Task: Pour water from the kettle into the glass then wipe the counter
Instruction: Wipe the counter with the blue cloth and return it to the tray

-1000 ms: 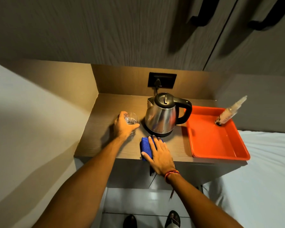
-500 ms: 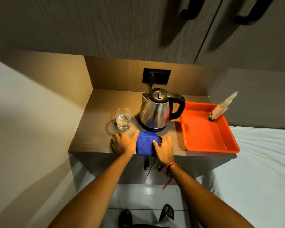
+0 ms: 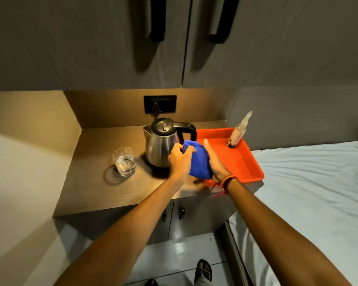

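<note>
A steel kettle [image 3: 161, 145] with a black lid and handle stands on its base at the back of the wooden counter [image 3: 95, 182]. To its left a clear glass [image 3: 124, 162] holds water in its lower half. A folded blue cloth [image 3: 198, 162] is lifted above the counter, in front of the kettle's right side. My left hand [image 3: 180, 162] grips the cloth's top left corner. My right hand [image 3: 215, 164] presses flat against its right side, fingers straight.
An orange tray [image 3: 242, 166] sits on the counter's right end with a small spray bottle [image 3: 239, 133] standing in its far corner. A wall socket [image 3: 160, 104] is behind the kettle. Cupboard doors hang overhead, a bed with a white sheet [image 3: 310, 193] lies right.
My left hand let go of the glass and joined the right at the cloth. Both hands then lifted the cloth off the counter's front edge, up and to the right.
</note>
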`<state>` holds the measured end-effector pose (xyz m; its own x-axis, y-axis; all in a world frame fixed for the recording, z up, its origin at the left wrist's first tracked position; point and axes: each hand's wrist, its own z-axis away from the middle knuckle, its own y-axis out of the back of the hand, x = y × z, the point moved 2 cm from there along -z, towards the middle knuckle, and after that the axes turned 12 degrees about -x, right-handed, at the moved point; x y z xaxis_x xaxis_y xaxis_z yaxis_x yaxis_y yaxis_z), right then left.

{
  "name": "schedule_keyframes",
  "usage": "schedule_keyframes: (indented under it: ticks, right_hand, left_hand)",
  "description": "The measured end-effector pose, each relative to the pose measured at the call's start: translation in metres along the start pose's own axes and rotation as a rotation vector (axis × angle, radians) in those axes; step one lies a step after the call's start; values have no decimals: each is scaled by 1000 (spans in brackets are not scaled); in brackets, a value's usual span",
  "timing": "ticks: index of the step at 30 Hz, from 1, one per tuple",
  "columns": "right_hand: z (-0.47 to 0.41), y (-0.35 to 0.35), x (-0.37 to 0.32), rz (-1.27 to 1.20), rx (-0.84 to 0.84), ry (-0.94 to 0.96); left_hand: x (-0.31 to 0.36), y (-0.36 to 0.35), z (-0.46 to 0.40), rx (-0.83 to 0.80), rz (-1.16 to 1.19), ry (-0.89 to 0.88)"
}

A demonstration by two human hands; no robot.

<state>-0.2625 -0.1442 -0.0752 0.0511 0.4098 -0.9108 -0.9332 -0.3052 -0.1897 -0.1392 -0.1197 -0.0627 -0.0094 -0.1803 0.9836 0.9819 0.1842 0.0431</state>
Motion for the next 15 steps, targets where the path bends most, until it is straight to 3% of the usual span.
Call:
schedule_keyframes:
  ticks: [4,8,11,15]
  right_hand:
    - [13,72,-22,95,146,65]
    - [14,94,-11,473,260,-145]
    - [10,93,4,667,199,-214]
    - [6,92,5,888,225,-188]
  left_hand:
    - [2,-39,-20,-108,-173,113]
    - [-11,-64,-28,-241,-544,234]
    - [-18,-71,-32,-292,-804,198]
    - [-9,-66,-28,-315,-954,79]
